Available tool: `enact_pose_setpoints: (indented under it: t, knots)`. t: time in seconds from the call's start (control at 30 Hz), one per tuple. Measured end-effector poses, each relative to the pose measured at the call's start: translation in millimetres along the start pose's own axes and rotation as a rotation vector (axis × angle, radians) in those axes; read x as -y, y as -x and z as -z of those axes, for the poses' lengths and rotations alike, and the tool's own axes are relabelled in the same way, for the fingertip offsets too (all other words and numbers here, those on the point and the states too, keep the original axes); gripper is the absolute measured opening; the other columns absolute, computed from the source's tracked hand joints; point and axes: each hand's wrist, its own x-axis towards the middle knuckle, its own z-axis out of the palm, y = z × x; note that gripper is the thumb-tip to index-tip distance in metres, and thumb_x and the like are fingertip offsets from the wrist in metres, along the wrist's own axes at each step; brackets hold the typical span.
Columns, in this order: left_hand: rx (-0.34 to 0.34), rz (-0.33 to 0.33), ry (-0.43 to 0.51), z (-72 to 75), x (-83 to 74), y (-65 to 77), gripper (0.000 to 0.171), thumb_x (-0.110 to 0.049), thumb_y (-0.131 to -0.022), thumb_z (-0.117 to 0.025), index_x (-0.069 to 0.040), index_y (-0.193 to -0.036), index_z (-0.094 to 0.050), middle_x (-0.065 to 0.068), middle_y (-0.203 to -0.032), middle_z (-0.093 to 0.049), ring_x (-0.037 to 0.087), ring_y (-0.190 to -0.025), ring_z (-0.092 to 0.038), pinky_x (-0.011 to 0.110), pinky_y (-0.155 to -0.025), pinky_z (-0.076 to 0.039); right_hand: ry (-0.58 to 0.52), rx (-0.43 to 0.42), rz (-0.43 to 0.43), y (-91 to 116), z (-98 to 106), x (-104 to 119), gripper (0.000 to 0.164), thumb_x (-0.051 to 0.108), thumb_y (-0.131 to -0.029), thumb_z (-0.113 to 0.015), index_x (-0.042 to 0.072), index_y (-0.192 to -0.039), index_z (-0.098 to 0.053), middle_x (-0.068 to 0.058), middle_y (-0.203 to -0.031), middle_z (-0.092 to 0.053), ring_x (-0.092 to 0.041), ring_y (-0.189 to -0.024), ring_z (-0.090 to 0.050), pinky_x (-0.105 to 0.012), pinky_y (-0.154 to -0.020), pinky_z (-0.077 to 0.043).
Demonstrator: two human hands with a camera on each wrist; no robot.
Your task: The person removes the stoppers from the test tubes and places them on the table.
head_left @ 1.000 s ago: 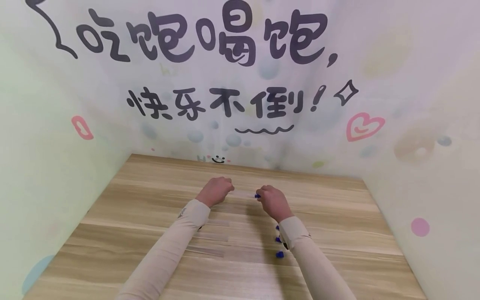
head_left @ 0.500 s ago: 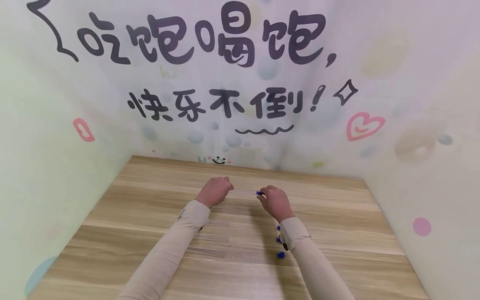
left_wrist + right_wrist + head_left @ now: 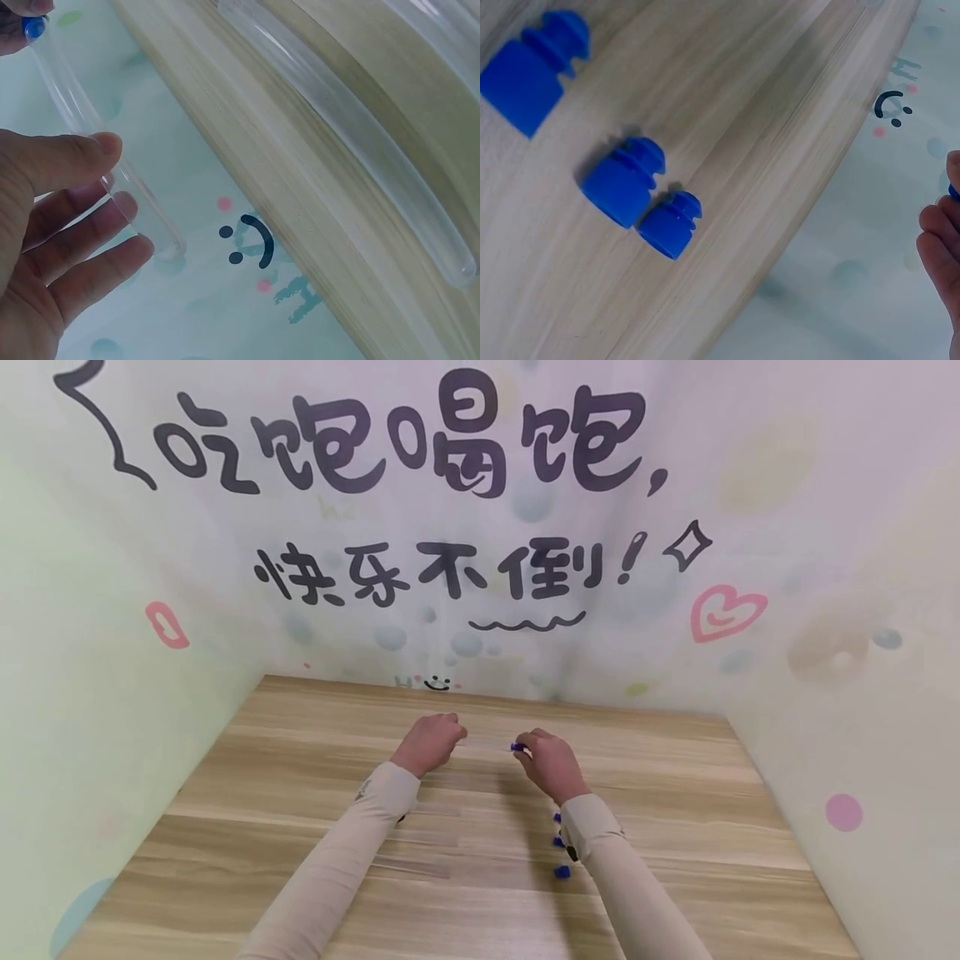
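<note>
My left hand pinches a clear test tube between thumb and fingers, held up off the table. The tube's rounded end points down and right in the left wrist view. At its other end is a blue stopper, pinched by the fingertips of my right hand. The stopper meets the tube's mouth; how deep it sits I cannot tell. The right wrist view catches only part of the right hand, at its right edge. In the head view the held tube is barely visible between both hands.
Blue ribbed stoppers lie in a row on the wooden table near the right forearm. Several clear tubes lie side by side near the left forearm, partly hidden by it. A printed wall stands behind the table's far edge.
The right-hand fingers have shifted slightly on the blue stopper, which shows more of itself than a second ago. The left hand stays nearly still with the tube.
</note>
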Motion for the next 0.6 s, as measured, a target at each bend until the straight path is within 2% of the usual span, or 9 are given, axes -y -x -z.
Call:
enact_pose_setpoints:
  t: [0.17, 0.33, 0.47, 0.6]
  knots:
    - [0.003, 0.012, 0.007, -0.7, 1.5, 0.8, 0.015, 0.007, -0.080, -0.067, -0.008, -0.076, -0.068, 0.007, -0.071, -0.060, 0.020, -0.062, -0.061, 0.031, -0.052, -0.050, 0.013, -0.035, 0.003, 3, -4, -8, 0.020, 0.009, -0.077, -0.077, 0.004, -0.094, -0.066, -0.007, -0.084, -0.068, -0.018, -0.066, -0.063, -0.033, -0.060, -0.052]
    - [0.010, 0.020, -0.025, -4.7, 7.1, 1.9, 0.014, 0.004, -0.082, -0.066, -0.009, -0.078, -0.068, 0.006, -0.072, -0.060, 0.020, -0.064, -0.062, 0.031, -0.053, -0.051, 0.020, -0.040, -0.031, 5, -2, -19, 0.017, 0.010, -0.079, -0.076, 0.006, -0.091, -0.065, -0.007, -0.083, -0.069, -0.018, -0.064, -0.062, -0.033, -0.058, -0.051]
    - [-0.004, 0.023, -0.022, -7.9, 11.6, 3.5, 0.015, 0.005, -0.082, -0.066, -0.009, -0.076, -0.067, 0.006, -0.072, -0.059, 0.021, -0.064, -0.061, 0.031, -0.052, -0.051, -0.005, -0.031, -0.060, 6, 2, -27, 0.015, 0.010, -0.080, -0.074, 0.005, -0.093, -0.068, -0.009, -0.088, -0.070, -0.020, -0.070, -0.065, -0.034, -0.062, -0.053]
    - [0.016, 0.040, 0.000, -11.0, 15.9, 4.7, 0.015, 0.007, -0.081, -0.065, -0.007, -0.077, -0.069, 0.006, -0.072, -0.060, 0.021, -0.064, -0.061, 0.032, -0.053, -0.051, -0.032, -0.013, -0.088, 7, 3, -38, 0.016, 0.008, -0.080, -0.074, 0.005, -0.095, -0.068, -0.009, -0.089, -0.070, -0.021, -0.074, -0.066, -0.035, -0.065, -0.053]
